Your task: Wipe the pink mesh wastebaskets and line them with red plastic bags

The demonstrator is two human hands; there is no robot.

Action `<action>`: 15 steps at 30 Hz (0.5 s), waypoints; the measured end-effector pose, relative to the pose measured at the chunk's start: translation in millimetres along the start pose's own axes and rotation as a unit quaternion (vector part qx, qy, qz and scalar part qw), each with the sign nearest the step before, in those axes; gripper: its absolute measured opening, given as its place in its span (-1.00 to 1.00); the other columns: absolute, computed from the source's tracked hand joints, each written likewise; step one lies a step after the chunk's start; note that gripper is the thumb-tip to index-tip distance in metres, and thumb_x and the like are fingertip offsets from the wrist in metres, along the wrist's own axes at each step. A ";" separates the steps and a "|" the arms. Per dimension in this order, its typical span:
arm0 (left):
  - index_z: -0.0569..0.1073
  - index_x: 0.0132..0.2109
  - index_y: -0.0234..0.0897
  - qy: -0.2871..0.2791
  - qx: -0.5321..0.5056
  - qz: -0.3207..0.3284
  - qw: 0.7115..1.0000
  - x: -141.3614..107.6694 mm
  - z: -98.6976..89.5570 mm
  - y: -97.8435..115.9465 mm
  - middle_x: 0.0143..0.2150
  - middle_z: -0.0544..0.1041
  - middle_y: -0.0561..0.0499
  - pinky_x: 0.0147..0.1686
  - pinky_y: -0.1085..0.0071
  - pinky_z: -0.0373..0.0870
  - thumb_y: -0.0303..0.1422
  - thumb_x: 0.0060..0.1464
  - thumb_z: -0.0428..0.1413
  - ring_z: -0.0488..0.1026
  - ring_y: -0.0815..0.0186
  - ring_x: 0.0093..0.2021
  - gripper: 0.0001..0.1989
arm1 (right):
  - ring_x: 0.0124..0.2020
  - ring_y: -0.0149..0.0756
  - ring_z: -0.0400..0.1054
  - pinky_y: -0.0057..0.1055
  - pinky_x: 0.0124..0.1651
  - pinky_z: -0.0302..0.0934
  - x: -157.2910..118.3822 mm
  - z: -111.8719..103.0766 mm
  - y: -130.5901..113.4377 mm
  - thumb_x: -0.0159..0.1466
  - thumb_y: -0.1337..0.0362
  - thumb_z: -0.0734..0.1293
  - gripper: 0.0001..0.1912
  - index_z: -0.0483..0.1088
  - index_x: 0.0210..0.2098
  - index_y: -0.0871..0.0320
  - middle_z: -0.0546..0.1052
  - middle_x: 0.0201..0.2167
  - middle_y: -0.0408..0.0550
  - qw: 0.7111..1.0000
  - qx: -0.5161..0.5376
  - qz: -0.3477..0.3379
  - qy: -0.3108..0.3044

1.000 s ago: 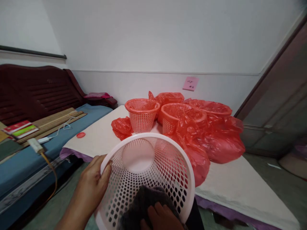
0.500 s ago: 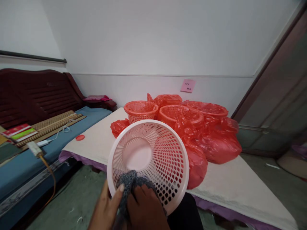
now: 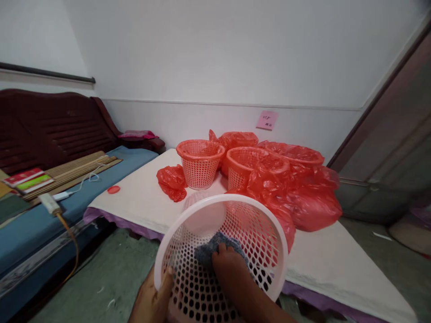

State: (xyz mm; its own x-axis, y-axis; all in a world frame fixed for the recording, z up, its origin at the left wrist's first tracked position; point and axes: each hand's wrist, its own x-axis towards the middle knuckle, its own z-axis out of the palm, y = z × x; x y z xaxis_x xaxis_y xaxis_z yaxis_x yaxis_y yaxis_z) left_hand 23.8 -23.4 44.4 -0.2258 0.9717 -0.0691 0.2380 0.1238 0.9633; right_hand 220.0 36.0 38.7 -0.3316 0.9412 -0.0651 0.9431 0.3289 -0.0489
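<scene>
Left hand (image 3: 151,298) grips the rim of a pale pink perforated plastic basket (image 3: 232,200), thumb over the edge, remaining fingers out of sight behind it. The right hand (image 3: 227,264) lies inside the basket, fingers curled onto a grey knit cloth (image 3: 210,249) and pressing it against the mesh wall. Basket is held tilted in the air, over the near edge of the mattress (image 3: 134,199). Risk: the rim hold is one-handed, so firm pressure from the right could lever the basket out of the left grip; loose cloth fibres could also snag in the holes. Mattress: cream top, purple trim. On it, just far of the held basket, stand two orange-red mesh baskets (image 3: 200,163) (image 3: 240,163) among heaped red plastic bags (image 3: 313,208). Small red disc (image 3: 113,189) lies to the left. Further left: dark wooden settee (image 3: 50,121), blue cushion (image 3: 101,179). Far wall: pink sticky note (image 3: 267,120).
</scene>
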 end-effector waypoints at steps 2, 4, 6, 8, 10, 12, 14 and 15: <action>0.45 0.09 -0.31 0.000 0.016 0.000 1.000 -0.1 3.7 -1.1 0.09 0.54 -0.17 0.17 0.05 0.31 -0.01 0.14 -0.02 0.41 -0.02 0.16 -0.44 | -0.31 -0.10 0.48 -0.28 -0.34 0.31 12.5 2.7 -2.2 0.18 0.55 0.15 -0.70 0.48 -0.28 0.23 0.55 -0.27 0.19 0.999 0.032 -0.006 0.014; 0.46 0.06 -0.30 0.002 0.032 -0.007 0.999 0.0 2.9 -3.0 0.06 0.56 -0.18 0.13 0.06 0.36 -0.04 0.14 -0.03 0.44 -0.01 0.12 -0.49 | -0.29 -0.21 0.47 -0.36 -0.27 0.30 21.7 7.7 -15.3 0.20 0.50 0.18 -0.74 0.43 -0.22 0.17 0.54 -0.26 0.06 0.996 0.069 -0.041 0.030; 0.49 -0.05 -0.26 0.013 0.062 0.002 0.998 0.4 -3.9 -2.2 0.01 0.59 -0.16 0.10 0.09 0.38 -0.04 0.12 -0.01 0.49 0.00 0.05 -0.55 | -0.26 -0.28 0.45 -0.42 -0.22 0.29 27.0 13.6 -33.5 0.19 0.44 0.20 -0.77 0.39 -0.19 0.14 0.53 -0.24 -0.01 0.991 0.101 -0.075 0.044; 0.50 -0.12 -0.23 0.032 0.095 0.021 0.995 0.8 -15.2 2.2 -0.02 0.60 -0.13 0.07 0.12 0.40 -0.02 0.09 0.00 0.51 0.02 -0.01 -0.58 | -0.24 -0.30 0.43 -0.43 -0.20 0.29 30.4 19.3 -48.5 0.19 0.40 0.22 -0.76 0.37 -0.15 0.14 0.51 -0.20 -0.02 0.987 0.115 -0.106 0.047; 0.50 -0.12 -0.19 0.048 0.117 0.032 0.991 1.2 -27.4 8.5 -0.08 0.61 -0.09 0.02 0.16 0.44 0.01 0.07 0.00 0.53 0.03 -0.05 -0.57 | -0.23 -0.28 0.43 -0.39 -0.18 0.31 35.1 23.7 -54.1 0.19 0.38 0.23 -0.74 0.39 -0.13 0.14 0.52 -0.18 0.01 0.986 0.105 -0.122 0.035; 0.50 -0.12 -0.17 0.053 0.143 0.045 0.987 1.4 -36.7 13.8 -0.19 0.63 -0.05 -0.02 0.18 0.46 0.03 0.09 -0.02 0.54 0.05 -0.08 -0.57 | -0.22 -0.21 0.45 -0.30 -0.18 0.33 43.3 25.1 -49.8 0.17 0.39 0.26 -0.78 0.44 -0.20 0.16 0.54 -0.20 0.06 0.991 0.081 -0.107 0.010; 0.50 -0.16 -0.16 0.048 0.174 0.063 0.982 1.6 -41.1 16.4 -0.30 0.62 -0.03 -0.04 0.20 0.46 0.02 0.11 -0.03 0.54 0.06 -0.11 -0.59 | -0.23 -0.11 0.47 -0.21 -0.22 0.35 52.7 22.0 -40.7 0.15 0.45 0.26 -0.82 0.49 -0.30 0.22 0.56 -0.23 0.18 0.997 0.053 -0.061 -0.011; 0.50 -0.16 -0.17 0.047 0.187 0.072 0.978 1.9 -41.7 16.9 -0.31 0.61 -0.04 -0.06 0.21 0.46 0.01 0.12 -0.04 0.55 0.07 -0.13 -0.59 | -0.23 -0.06 0.48 -0.16 -0.24 0.36 56.2 18.5 -36.3 0.15 0.49 0.24 -0.80 0.49 -0.33 0.26 0.56 -0.24 0.24 0.998 0.044 -0.038 -0.016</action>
State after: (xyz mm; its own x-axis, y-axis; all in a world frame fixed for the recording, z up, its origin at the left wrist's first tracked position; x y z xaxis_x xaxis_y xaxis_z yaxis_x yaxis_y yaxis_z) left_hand -12.0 -27.9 71.4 -0.2466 0.9637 0.1020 0.5995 0.0690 0.7974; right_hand 166.7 75.4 18.4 -0.4040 0.9103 -0.0904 0.9100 0.3899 -0.1413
